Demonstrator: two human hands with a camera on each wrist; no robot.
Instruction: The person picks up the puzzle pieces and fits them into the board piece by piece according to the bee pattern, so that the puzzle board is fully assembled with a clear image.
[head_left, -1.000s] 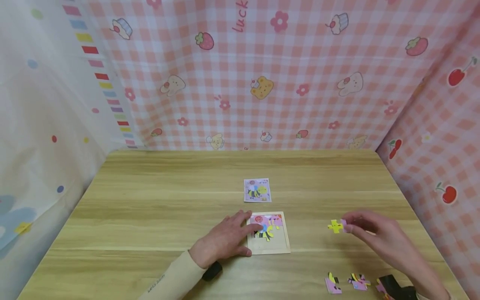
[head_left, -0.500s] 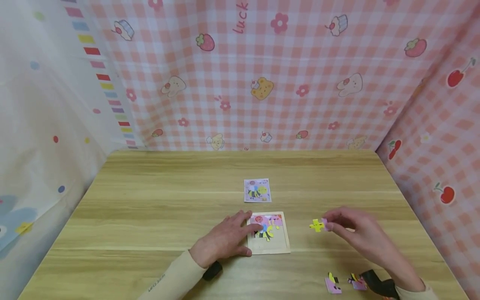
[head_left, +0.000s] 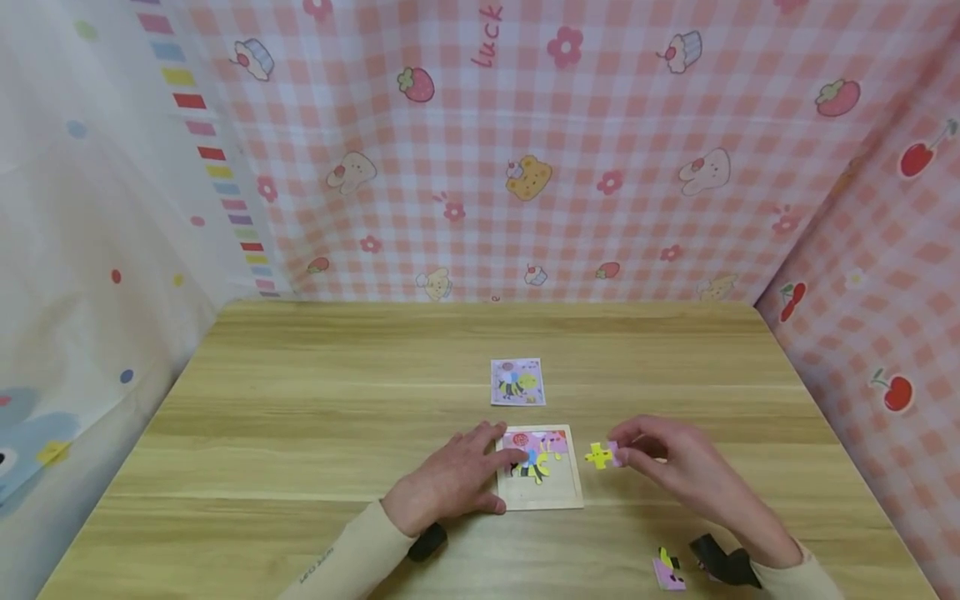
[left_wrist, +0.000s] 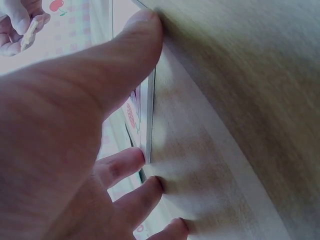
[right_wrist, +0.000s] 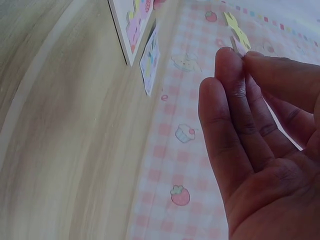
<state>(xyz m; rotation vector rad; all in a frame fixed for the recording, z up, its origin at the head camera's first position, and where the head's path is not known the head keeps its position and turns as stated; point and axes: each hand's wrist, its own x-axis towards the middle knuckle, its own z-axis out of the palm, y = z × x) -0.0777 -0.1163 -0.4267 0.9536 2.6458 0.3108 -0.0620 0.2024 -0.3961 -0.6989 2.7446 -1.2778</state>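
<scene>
In the head view my left hand rests at the left side of a square wooden puzzle board. Its fingers are spread, the thumb at the near left corner and one finger reaching over the fitted bee pieces. The upper part of the board holds pink and yellow pieces; bare wood shows below. My right hand pinches a yellow and pink puzzle piece between thumb and fingertips, just right of the board. The right wrist view shows that puzzle piece raised above the table.
A square bee picture card lies behind the board. A loose puzzle piece lies at the near right, beside the black wrist strap. Patterned cloth hangs behind the wooden table and along both sides.
My right hand has carried the pinched puzzle piece leftward to beside the board. The left hand keeps its place on the board.
</scene>
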